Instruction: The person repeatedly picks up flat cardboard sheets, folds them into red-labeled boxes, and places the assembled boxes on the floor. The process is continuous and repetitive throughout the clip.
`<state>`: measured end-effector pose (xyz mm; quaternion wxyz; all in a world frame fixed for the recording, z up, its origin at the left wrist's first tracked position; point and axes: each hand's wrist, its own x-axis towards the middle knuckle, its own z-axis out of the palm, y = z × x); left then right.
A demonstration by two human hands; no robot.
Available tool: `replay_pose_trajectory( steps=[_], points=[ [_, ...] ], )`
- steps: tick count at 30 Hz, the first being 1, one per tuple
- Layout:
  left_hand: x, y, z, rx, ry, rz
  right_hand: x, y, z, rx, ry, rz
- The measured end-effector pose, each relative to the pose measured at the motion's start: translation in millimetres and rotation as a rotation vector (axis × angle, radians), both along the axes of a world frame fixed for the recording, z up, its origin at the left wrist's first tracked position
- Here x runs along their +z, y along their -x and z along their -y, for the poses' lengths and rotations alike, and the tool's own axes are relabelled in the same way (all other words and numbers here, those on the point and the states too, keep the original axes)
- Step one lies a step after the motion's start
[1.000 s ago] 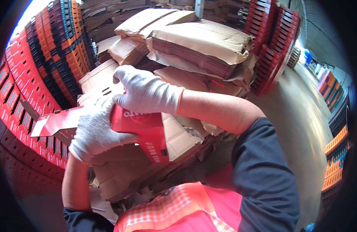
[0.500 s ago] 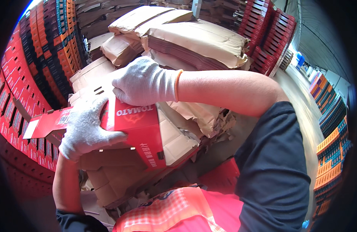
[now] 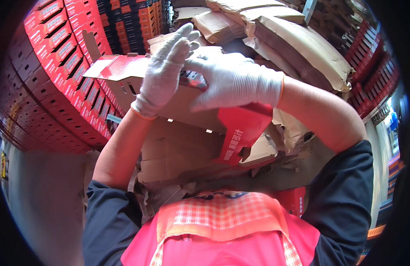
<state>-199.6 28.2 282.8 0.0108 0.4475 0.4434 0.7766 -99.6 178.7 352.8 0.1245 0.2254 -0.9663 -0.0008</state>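
Note:
A partly folded cardboard box, red outside and brown inside (image 3: 244, 129), lies tilted in front of me, with one red flap extending to the left. Both my hands wear whitish knit gloves. My left hand (image 3: 163, 73) is raised at the box's left part, palm turned inward and fingers stretched out. Over the upper right of the box, my right hand (image 3: 234, 80) holds its edge, the thumb against the brown side and the fingertips partly hidden behind my left hand. Flat brown cardboard (image 3: 178, 153) lies beneath the box.
Tall stacks of red boxes (image 3: 58, 42) stand at left, with black and orange crates (image 3: 125, 22) behind them. Paper-wrapped bundles of flat cardboard (image 3: 302, 48) are piled beyond the box. More red crates (image 3: 369, 66) stand at far right. Another red box (image 3: 296, 199) is low at right.
My view has swung left, so the box sits further right in it. My left hand has let go of the box and opened upward. The right hand has uncurled from a fist and spread along the edge.

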Motion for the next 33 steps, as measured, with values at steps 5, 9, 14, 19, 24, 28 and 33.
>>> replay_pose_trajectory(
  steps=[5,9,14,19,24,28,33],
  points=[
    [-47,-44,77,0.652,0.355,-0.622,-8,28,-45,-0.046,0.520,-0.023],
    [-85,-104,132,0.686,0.294,-0.568,-31,31,-141,0.125,0.733,0.119],
    [-40,-118,120,0.426,0.350,-0.149,-172,-20,-144,-0.457,1.995,0.636],
    [2,-110,32,0.516,0.784,-0.927,-254,-29,-137,-0.633,0.886,0.298],
    [-8,-108,-61,0.551,0.336,-0.945,-129,-29,-183,-0.140,1.126,-0.306],
    [-25,-105,-100,0.641,0.082,-0.712,-44,-55,-141,0.136,1.346,-0.233],
    [-48,-108,-109,0.736,0.104,-0.529,2,-58,-92,-0.303,0.634,0.219]
  ],
)
